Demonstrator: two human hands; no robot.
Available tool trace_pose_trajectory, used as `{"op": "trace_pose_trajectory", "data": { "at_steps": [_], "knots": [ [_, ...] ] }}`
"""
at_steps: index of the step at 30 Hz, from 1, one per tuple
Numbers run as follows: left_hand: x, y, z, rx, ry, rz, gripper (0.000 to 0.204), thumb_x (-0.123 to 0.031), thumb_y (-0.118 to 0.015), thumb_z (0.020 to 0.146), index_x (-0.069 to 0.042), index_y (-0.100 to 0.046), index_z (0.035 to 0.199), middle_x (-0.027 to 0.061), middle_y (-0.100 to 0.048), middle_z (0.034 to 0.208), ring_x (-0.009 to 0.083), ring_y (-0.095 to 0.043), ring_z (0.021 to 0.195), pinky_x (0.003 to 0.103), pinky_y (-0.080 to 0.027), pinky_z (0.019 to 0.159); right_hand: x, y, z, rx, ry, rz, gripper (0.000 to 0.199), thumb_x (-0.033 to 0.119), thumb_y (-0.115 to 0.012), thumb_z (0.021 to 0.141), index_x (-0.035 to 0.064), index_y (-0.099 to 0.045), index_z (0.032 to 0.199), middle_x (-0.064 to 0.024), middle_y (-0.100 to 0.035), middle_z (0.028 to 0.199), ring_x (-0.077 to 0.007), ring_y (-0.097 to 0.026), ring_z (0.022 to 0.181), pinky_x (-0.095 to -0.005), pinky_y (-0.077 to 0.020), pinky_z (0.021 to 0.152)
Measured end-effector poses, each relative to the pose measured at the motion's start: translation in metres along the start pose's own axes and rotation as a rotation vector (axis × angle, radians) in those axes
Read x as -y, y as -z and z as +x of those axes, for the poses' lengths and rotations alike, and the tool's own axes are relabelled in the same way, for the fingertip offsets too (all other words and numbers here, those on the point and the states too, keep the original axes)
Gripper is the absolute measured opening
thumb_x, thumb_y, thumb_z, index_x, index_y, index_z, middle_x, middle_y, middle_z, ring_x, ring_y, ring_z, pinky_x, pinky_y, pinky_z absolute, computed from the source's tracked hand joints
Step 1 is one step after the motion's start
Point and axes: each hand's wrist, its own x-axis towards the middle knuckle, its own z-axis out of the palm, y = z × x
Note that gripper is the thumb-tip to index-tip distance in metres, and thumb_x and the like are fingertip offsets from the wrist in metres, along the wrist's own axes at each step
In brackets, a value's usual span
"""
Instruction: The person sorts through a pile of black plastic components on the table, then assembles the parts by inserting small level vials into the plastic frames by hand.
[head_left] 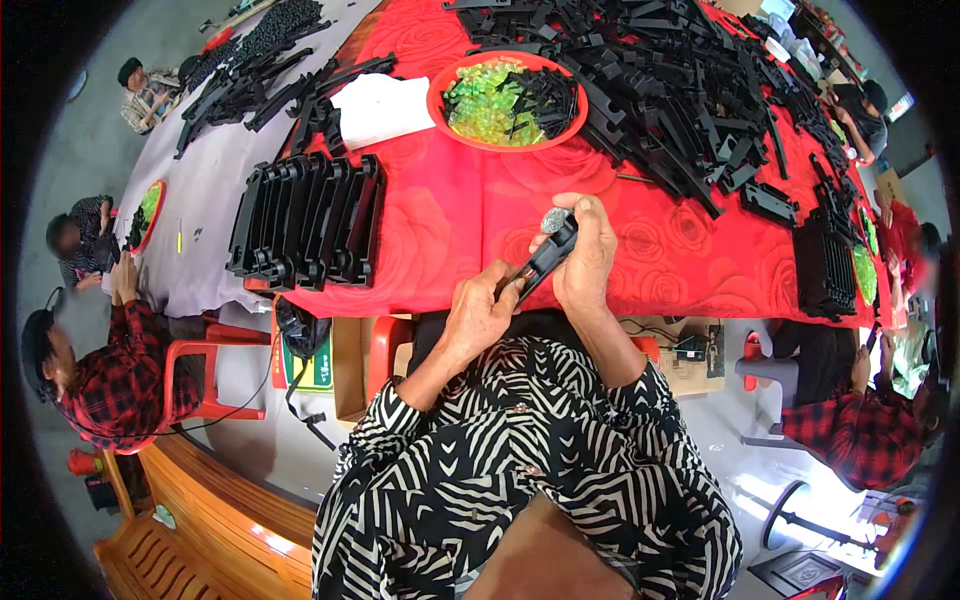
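Note:
Over the table's near edge, my right hand (586,255) is closed around a long black plastic part (550,256), which is tilted with its far end up. Lower on the same part, my left hand (485,308) grips with its fingers bent in. A small grey speckled lump (555,219) shows at the part's upper end, by my right fingers; what it is I cannot tell. Beyond my hands is a red-rimmed bowl (437,118) of green-yellow translucent small pieces (480,98) and thin black strips (545,100).
Stacked black parts (307,222) stand in a row to the left. A large heap of black parts (690,95) covers the far right of the red tablecloth (430,235). White paper (382,108) lies beside the bowl. Several people sit around the tables; a wooden bench (225,510) is behind left.

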Motion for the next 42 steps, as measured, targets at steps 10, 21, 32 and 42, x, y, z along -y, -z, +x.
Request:
{"op": "trace_pose_trajectory", "data": {
  "at_steps": [10,21,32,42],
  "knots": [
    [-0.007,0.0,-0.005,-0.132,-0.197,0.236,0.011,-0.005,-0.054,0.083,0.001,-0.052,0.092,0.0192,-0.055,0.065,0.0256,-0.06,0.06,0.033,-0.043,0.051,0.002,-0.006,-0.006,0.069,0.017,0.031,0.024,0.021,-0.039,0.09,0.0009,-0.052,0.088,-0.0061,-0.05,0.062,-0.0138,-0.051,0.047,-0.0275,-0.0467,0.046],
    [-0.009,0.005,-0.002,0.003,-0.172,0.299,0.012,-0.006,-0.051,0.081,0.001,-0.047,0.09,0.025,-0.051,0.063,0.0425,-0.052,0.06,0.047,-0.038,0.051,-0.004,-0.007,-0.011,0.114,0.013,0.021,0.018,0.015,-0.042,0.09,0.0018,-0.054,0.086,-0.0017,-0.05,0.061,-0.0089,-0.05,0.047,-0.0223,-0.0439,0.045],
    [-0.011,0.005,-0.003,0.052,-0.193,0.197,0.022,0.0,-0.048,0.08,0.003,-0.046,0.102,0.0288,-0.049,0.069,0.0451,-0.051,0.068,0.046,-0.037,0.055,-0.003,-0.009,-0.016,0.146,0.041,-0.027,0.015,0.011,-0.043,0.089,0.0006,-0.054,0.088,-0.0018,-0.051,0.063,-0.0076,-0.05,0.05,-0.0204,-0.0421,0.048],
    [-0.001,0.005,0.0,0.075,-0.107,0.205,0.022,-0.003,-0.046,0.085,0.002,-0.049,0.107,0.0255,-0.054,0.073,0.0384,-0.055,0.061,0.036,-0.041,0.051,-0.009,-0.004,-0.013,0.218,0.062,-0.123,0.017,0.016,-0.046,0.09,0.0008,-0.053,0.093,-0.0016,-0.052,0.069,-0.0076,-0.051,0.058,-0.0214,-0.0444,0.054]
  ]
}}
